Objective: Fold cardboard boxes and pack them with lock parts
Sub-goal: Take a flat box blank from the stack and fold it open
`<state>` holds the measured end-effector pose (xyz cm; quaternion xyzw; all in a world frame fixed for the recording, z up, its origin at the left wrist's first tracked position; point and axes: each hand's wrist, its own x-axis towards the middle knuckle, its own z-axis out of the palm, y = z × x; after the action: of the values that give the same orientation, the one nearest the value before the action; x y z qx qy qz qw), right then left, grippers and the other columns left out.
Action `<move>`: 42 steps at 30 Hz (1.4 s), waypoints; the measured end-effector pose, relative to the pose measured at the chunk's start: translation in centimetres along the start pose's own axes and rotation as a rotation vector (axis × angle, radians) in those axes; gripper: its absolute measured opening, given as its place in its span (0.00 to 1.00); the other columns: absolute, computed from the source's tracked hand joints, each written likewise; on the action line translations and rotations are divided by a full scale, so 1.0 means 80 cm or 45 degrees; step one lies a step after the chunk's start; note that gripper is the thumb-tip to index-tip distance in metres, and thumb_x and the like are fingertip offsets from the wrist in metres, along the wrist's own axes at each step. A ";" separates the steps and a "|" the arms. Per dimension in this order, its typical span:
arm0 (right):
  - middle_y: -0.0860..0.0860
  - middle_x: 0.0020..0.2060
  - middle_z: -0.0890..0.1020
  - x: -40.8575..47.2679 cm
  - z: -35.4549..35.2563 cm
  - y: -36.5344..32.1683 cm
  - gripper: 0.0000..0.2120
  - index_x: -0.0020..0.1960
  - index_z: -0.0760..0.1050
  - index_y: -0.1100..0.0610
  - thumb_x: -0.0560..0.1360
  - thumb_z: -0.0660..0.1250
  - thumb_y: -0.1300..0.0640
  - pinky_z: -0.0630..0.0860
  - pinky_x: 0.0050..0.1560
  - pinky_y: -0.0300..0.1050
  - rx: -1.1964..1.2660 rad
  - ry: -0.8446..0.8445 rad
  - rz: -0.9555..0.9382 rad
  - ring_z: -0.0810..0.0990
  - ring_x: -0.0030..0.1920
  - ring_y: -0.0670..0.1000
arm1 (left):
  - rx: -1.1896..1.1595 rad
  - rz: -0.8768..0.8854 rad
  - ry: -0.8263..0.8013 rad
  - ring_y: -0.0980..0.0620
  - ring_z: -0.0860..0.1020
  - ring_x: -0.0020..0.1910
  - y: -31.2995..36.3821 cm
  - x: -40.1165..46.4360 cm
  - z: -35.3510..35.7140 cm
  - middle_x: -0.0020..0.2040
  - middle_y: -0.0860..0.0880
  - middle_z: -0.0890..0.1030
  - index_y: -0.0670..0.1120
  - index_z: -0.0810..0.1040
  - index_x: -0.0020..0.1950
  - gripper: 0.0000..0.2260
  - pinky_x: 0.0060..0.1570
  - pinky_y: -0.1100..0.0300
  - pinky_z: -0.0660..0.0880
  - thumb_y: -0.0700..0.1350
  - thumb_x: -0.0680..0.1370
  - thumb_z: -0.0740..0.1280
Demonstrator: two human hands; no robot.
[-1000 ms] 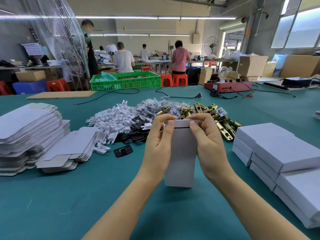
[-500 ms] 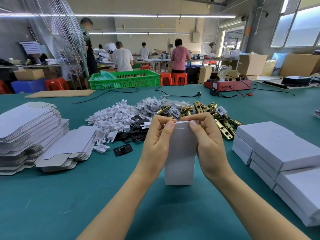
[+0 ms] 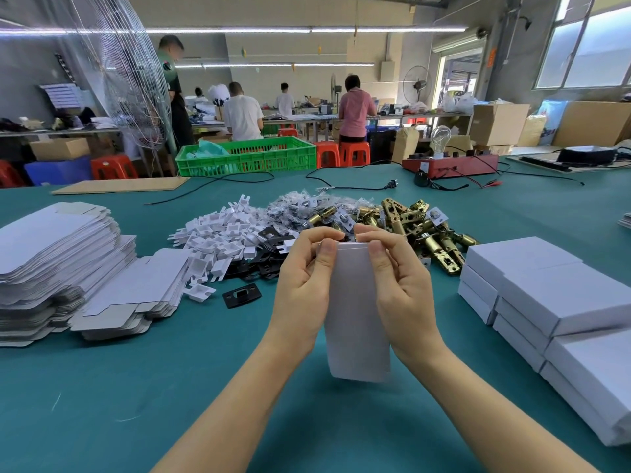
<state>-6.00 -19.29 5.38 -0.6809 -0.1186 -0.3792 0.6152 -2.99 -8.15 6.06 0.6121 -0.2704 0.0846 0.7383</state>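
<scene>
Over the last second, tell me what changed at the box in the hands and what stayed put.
The top flap of the white box, folded flat and pressed by both thumbs a second ago, is now closed in; the thumbs have slid down onto the front face. The left hand and right hand grip the upright box as before. The flat blanks, lock parts and finished boxes did not move.

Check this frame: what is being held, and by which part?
A white cardboard box, standing upright, gripped near its top end by both the left hand and right hand.
</scene>
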 end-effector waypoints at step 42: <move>0.55 0.51 0.82 0.015 -0.032 0.043 0.15 0.61 0.70 0.60 0.76 0.65 0.64 0.81 0.46 0.49 0.619 -0.157 1.044 0.82 0.46 0.53 | 0.516 -0.006 -0.006 0.58 0.64 0.70 -0.060 -0.012 -0.038 0.69 0.52 0.66 0.51 0.62 0.73 0.37 0.69 0.68 0.59 0.45 0.66 0.71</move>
<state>-3.97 -22.79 3.47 -0.5293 0.0382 -0.0254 0.8472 -0.67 -6.17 1.12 0.7490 -0.2480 0.1340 0.5996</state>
